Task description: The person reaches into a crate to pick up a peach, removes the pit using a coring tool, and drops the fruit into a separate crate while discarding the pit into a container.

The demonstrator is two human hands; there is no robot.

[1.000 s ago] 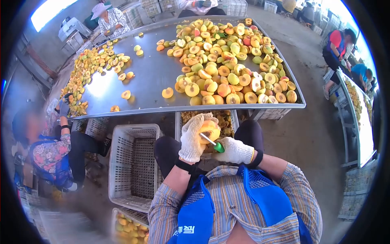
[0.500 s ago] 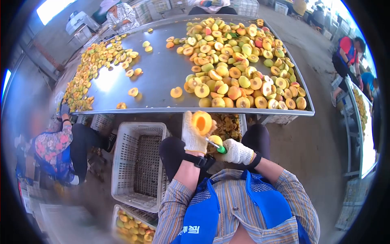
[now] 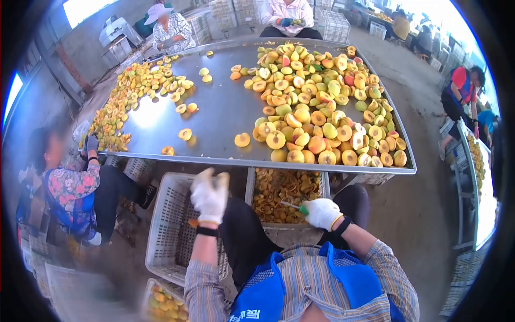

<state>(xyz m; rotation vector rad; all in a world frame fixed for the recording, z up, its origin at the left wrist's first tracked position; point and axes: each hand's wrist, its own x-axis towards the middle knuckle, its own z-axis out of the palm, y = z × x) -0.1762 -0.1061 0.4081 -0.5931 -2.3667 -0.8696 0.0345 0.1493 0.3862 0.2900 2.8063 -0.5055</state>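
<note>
Over the crate's (image 3: pixel 164 236) right side, our left hand (image 3: pixel 210 196) has released fingers, an orange piece (image 3: pixel 193 222) just below; right of the crate, our right hand (image 3: pixel 322 213) grasps a tool (image 3: pixel 292 205). Carelessly aimed, the piece could miss; jutting crateward, the tool could jab us.

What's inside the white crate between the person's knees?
The white crate holds a heap of orange-brown fruit scraps. A green-handled tool in the right hand blocks a little. The top layer covers the crate's floor; the table may hide its far end.
</note>
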